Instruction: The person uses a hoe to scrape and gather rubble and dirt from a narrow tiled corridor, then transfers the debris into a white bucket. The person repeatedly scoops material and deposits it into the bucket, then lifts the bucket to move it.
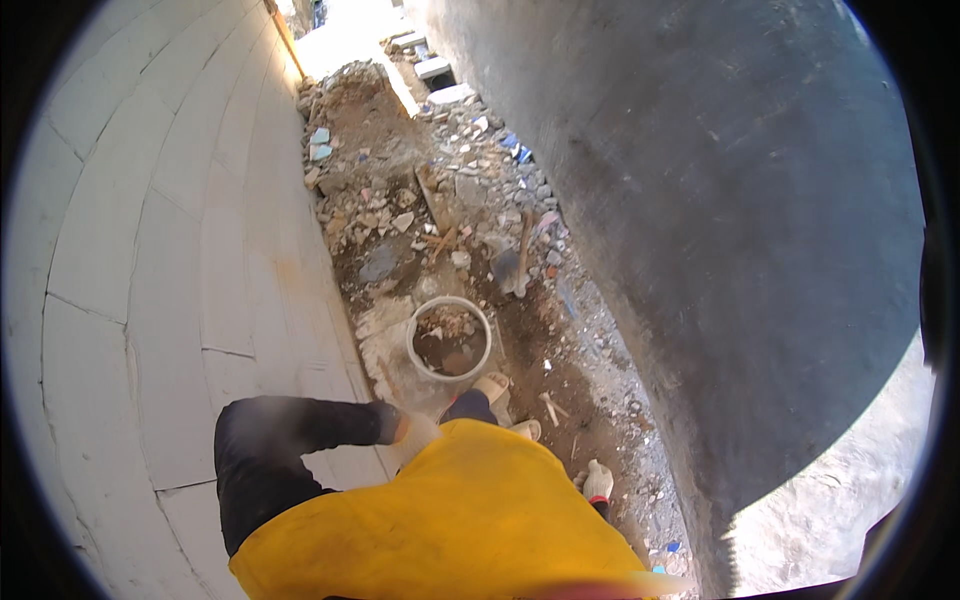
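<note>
I look down over my yellow shirt in a narrow gap between two walls. My left hand [415, 433], in a pale glove at the end of a black sleeve, is raised in front of my chest near the foot of the white block wall [170, 250]. Whether it holds anything is unclear. My right hand [598, 481], in a whitish glove with a red cuff, hangs low at my right side above the dirt, with nothing visibly in it. Just ahead of my sandalled feet [491, 386] stands a white bucket [417, 350] partly filled with earth and rubble.
A shovel [520, 262] lies on the rubble beyond the bucket. A small hammer-like tool [549, 406] rests on the dirt by my right foot. Broken stones and debris [400, 190] cover the ground. A grey rendered wall [740, 220] rises on the right.
</note>
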`<action>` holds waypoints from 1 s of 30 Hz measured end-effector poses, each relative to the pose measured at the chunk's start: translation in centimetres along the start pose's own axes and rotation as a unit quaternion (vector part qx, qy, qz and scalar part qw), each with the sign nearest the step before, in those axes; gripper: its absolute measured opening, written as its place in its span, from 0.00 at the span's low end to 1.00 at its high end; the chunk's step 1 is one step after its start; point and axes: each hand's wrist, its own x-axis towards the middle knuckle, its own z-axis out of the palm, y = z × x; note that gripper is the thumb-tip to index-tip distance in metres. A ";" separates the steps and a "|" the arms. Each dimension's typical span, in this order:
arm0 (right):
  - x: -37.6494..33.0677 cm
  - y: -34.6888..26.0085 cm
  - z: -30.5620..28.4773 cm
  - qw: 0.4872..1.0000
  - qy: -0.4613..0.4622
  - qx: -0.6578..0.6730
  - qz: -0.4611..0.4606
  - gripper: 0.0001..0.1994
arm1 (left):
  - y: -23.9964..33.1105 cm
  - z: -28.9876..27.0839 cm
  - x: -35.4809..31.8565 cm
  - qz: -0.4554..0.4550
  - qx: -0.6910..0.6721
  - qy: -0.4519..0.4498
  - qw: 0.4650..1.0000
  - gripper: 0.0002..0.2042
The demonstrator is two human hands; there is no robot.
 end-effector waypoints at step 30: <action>2.8 0.4 -3.7 0.999 -0.025 0.007 0.020 0.32 | 3.8 1.3 -0.1 -0.023 -0.002 -0.022 0.999 0.21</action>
